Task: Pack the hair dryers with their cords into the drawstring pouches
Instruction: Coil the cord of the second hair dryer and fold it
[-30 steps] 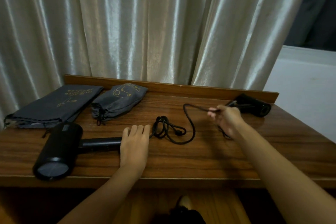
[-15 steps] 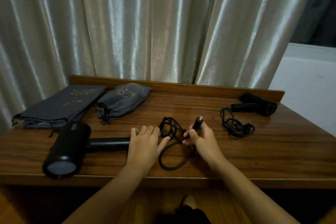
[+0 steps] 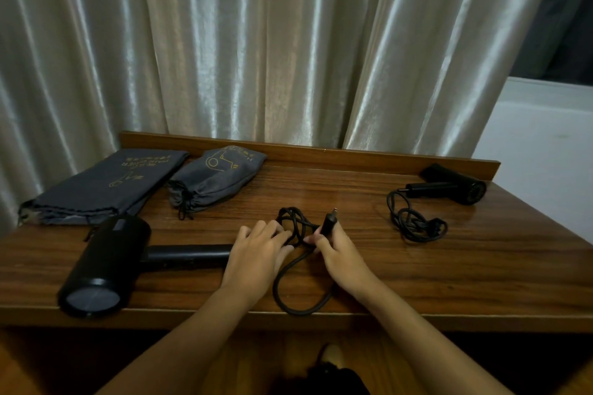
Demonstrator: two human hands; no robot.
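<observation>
Both hands work the black cord (image 3: 296, 282): right hand (image 3: 340, 253) pinches its plug (image 3: 329, 223), left hand (image 3: 256, 253) flat, fingers relaxed.

Black hair dryers (image 3: 106, 261) and cords (image 3: 300, 269) on brown wood-grain table (image 3: 385, 266); grey pouches (image 3: 106, 184) with gold print at table's left; silvery-beige curtain (image 3: 256, 48) behind table.

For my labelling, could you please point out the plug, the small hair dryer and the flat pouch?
plug (image 3: 328, 224): head view, on its black body.
small hair dryer (image 3: 462, 190): head view, on its barrel.
flat pouch (image 3: 106, 187): head view, on its middle cloth.
</observation>
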